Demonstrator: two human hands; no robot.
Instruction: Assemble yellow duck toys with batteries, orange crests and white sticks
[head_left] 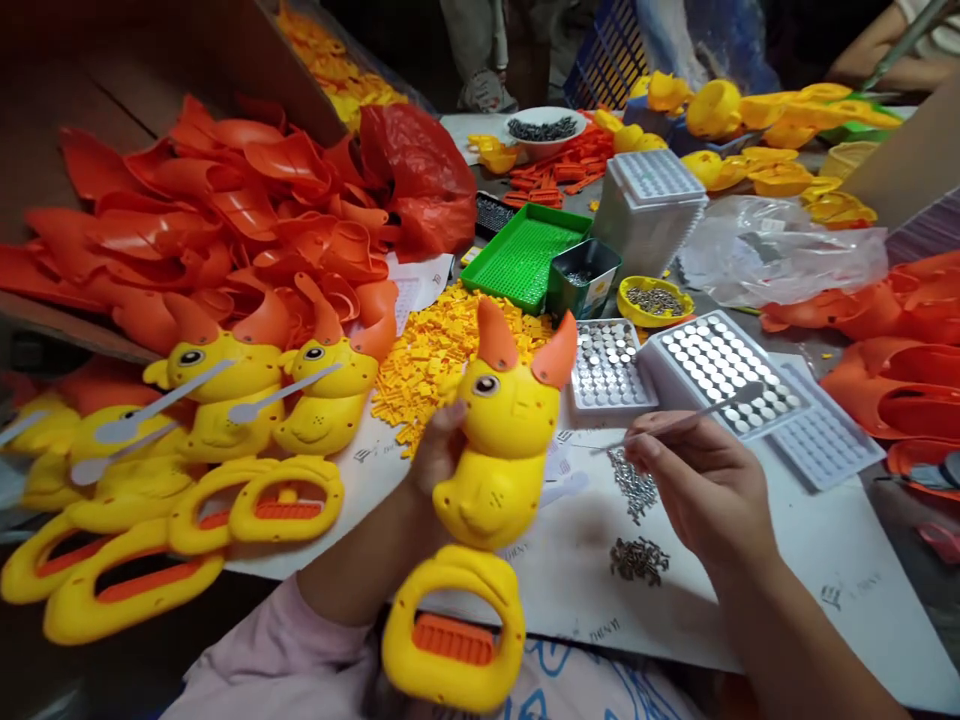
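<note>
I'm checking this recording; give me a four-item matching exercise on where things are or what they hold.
1. central horned toy
2. rightmost round-ended stick
3. white bowl
4. green tray

A. beside a dark container
B. in the right grip
C. heaped with dark small parts
D. in the left grip

Pairs: 1-D, 2-B, 3-C, 4-A

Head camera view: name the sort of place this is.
Likely a toy assembly workshop: a heap of glossy orange-red plastic parts, small dark metal screws piled on white printed paper, and several matching yellow plastic duck-like toys.
</note>
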